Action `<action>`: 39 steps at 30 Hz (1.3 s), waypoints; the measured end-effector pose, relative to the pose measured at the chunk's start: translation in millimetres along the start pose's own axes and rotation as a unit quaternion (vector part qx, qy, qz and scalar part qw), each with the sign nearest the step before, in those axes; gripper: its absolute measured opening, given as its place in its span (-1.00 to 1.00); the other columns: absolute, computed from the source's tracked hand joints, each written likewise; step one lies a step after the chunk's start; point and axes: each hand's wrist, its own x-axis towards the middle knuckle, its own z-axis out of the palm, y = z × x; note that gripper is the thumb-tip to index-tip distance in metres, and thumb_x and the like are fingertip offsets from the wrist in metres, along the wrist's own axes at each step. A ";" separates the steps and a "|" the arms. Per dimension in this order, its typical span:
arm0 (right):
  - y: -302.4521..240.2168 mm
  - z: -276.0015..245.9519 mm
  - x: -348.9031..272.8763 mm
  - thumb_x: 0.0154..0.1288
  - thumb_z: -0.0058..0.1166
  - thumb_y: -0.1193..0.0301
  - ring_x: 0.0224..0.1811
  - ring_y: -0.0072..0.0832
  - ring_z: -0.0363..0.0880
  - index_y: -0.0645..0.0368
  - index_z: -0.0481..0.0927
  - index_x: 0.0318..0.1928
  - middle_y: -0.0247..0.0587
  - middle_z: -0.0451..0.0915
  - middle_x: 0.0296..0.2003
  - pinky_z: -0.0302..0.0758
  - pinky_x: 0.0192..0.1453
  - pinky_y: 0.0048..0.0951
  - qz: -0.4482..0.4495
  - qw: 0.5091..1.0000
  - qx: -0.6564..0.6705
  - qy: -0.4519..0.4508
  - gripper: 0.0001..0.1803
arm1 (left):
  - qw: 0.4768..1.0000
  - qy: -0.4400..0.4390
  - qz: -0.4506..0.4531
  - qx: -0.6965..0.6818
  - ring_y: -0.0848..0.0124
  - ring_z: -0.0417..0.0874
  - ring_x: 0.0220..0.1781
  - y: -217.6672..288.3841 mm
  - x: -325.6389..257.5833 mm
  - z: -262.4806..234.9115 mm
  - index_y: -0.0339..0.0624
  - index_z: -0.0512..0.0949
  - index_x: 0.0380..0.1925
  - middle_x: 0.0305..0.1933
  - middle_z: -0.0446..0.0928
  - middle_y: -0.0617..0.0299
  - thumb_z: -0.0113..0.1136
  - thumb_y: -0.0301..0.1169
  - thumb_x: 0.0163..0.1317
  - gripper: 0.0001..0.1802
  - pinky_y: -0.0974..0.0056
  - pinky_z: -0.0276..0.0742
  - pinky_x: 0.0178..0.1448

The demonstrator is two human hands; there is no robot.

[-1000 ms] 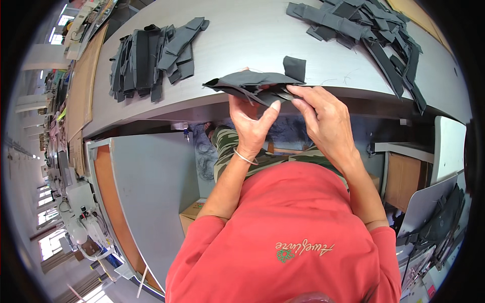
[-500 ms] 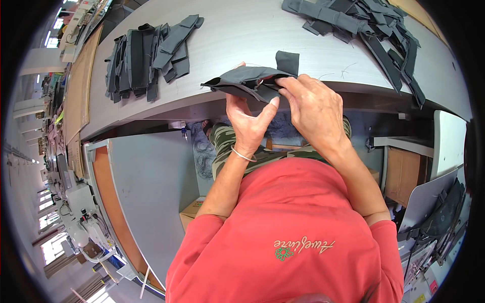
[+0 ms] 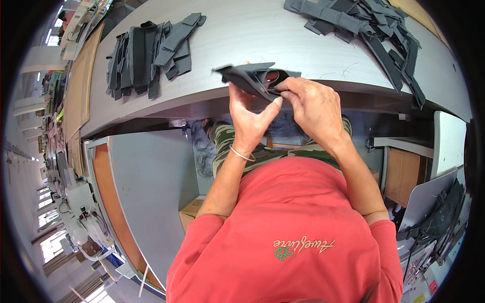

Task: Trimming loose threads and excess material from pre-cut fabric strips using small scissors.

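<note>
1. Here, the left hand (image 3: 251, 118) pinches a dark grey fabric piece (image 3: 251, 78) from below; the thumb presses up against the cloth and the fingers sit behind it, mostly hidden.
2. The right hand (image 3: 314, 107) closes on the same piece from the other side, its fingertips (image 3: 284, 89) bent in tight on the folded edge just beside the left thumb.
3. The fabric piece is held in the air right at the front edge of the grey table (image 3: 262, 38). Its pointed free end sticks out past the left fingers, and its far edge overlaps the tabletop in this view; whether it touches the surface cannot be told.
4. Beyond the left fingers and well apart lies a stack of dark grey strips (image 3: 149, 53), fanned out on the table.
5. Beyond the right fingers and farther out lies a looser heap of dark strips (image 3: 364, 25), trailing toward the table's rim.
6. Between the two heaps, straight ahead of the fingertips, the tabletop shows as a bare grey band.
7. Below the hands, the table's front edge drops to a shadowed gap over camouflage trousers (image 3: 227, 139).
8. A thin bracelet (image 3: 241, 154) circles the left wrist.
</note>
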 end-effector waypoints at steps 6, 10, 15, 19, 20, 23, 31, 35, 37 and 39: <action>15.2 -0.8 -10.0 0.23 0.07 0.41 -0.39 -0.20 0.63 0.12 0.67 -0.18 -0.09 0.65 -0.43 0.50 -0.27 -0.26 0.078 0.986 0.138 -0.045 -0.81 | 0.973 0.051 -0.116 -0.194 0.61 0.52 -0.33 5.3 12.0 -7.2 -0.31 0.14 0.18 -0.39 0.54 0.29 0.24 -0.60 0.21 -0.40 0.49 0.48 -0.13; 27.1 -5.9 -17.9 0.27 0.06 0.41 -0.44 -0.32 0.58 0.13 0.66 -0.10 -0.10 0.64 -0.44 0.47 -0.24 -0.39 0.129 0.966 0.207 -0.087 -0.77 | 0.976 0.036 -0.132 -0.171 0.57 0.54 -0.32 1.9 14.0 -12.4 -0.32 0.19 0.16 -0.39 0.53 0.30 0.22 -0.56 0.25 -0.46 0.49 0.50 -0.18; 40.2 -20.8 -22.2 0.29 0.05 0.48 -0.32 -0.55 0.57 0.14 0.65 -0.04 -0.15 0.68 -0.33 0.47 -0.17 -0.52 0.156 0.959 0.234 0.009 -0.75 | 0.966 0.011 -0.150 -0.212 0.27 0.69 -0.20 8.9 11.2 -1.0 -0.33 0.24 0.10 -0.28 0.57 0.13 0.11 -0.57 0.28 -0.58 0.33 0.64 -0.14; 40.4 -20.4 -24.2 0.29 0.05 0.52 -0.30 -0.58 0.55 0.12 0.65 -0.02 -0.22 0.68 -0.28 0.46 -0.20 -0.56 0.082 0.959 0.259 0.079 -0.73 | 0.952 -0.019 -0.196 -0.234 0.06 0.70 -0.17 8.3 8.2 0.3 -0.33 0.25 0.05 -0.15 0.57 -0.05 0.01 -0.59 0.26 -0.64 0.15 0.71 -0.11; 38.0 -20.2 -24.0 0.29 0.05 0.52 -0.30 -0.58 0.55 0.12 0.65 -0.02 -0.22 0.68 -0.28 0.46 -0.20 -0.56 0.083 0.959 0.258 0.080 -0.73 | 0.946 -0.030 -0.199 -0.256 0.06 0.70 -0.19 7.6 7.6 0.5 -0.33 0.25 0.04 -0.12 0.57 -0.10 -0.01 -0.58 0.25 -0.65 0.11 0.72 -0.12; 28.7 -18.9 -23.2 0.22 0.10 0.55 -0.32 -0.43 0.59 0.11 0.65 -0.07 -0.24 0.66 -0.26 0.46 -0.24 -0.48 0.016 0.971 0.225 0.074 -0.73 | 0.927 -0.046 -0.229 -0.293 0.07 0.70 -0.21 8.3 6.6 1.6 -0.31 0.26 0.03 -0.11 0.56 -0.10 0.00 -0.56 0.24 -0.65 0.12 0.71 -0.15; 33.7 -11.6 -21.2 0.15 0.11 0.56 -0.36 -0.29 0.58 0.08 0.67 -0.19 -0.25 0.64 -0.35 0.47 -0.25 -0.38 -0.049 0.988 0.091 0.112 -0.79 | 0.909 -0.082 -0.264 -0.312 0.12 0.70 -0.31 12.4 0.5 0.9 -0.27 0.23 0.01 -0.14 0.58 -0.15 0.01 -0.55 0.25 -0.66 0.18 0.68 -0.21; 35.7 -8.9 -24.5 0.16 0.10 0.57 -0.35 -0.28 0.59 0.10 0.66 -0.19 -0.24 0.65 -0.35 0.48 -0.26 -0.38 -0.019 0.988 0.088 0.129 -0.79 | 0.936 -0.087 -0.231 -0.249 0.17 0.71 -0.36 18.5 -2.7 9.9 -0.29 0.19 0.04 -0.18 0.60 -0.21 0.06 -0.56 0.30 -0.63 0.24 0.67 -0.28; 33.8 -9.8 -24.2 0.16 0.10 0.57 -0.35 -0.27 0.59 0.10 0.66 -0.19 -0.23 0.65 -0.34 0.48 -0.26 -0.38 -0.003 0.985 0.113 0.134 -0.80 | 0.937 -0.095 -0.233 -0.241 0.18 0.72 -0.36 16.4 -3.1 8.3 -0.30 0.17 0.08 -0.18 0.61 -0.19 0.08 -0.54 0.30 -0.59 0.25 0.67 -0.28; 29.6 -13.7 -22.9 0.15 0.12 0.55 -0.35 -0.26 0.59 0.08 0.66 -0.20 -0.23 0.64 -0.34 0.48 -0.28 -0.36 -0.008 0.982 0.133 0.131 -0.80 | 0.938 -0.103 -0.235 -0.233 0.20 0.72 -0.35 14.8 -3.2 8.1 -0.31 0.16 0.12 -0.19 0.61 -0.18 0.11 -0.53 0.31 -0.54 0.26 0.67 -0.28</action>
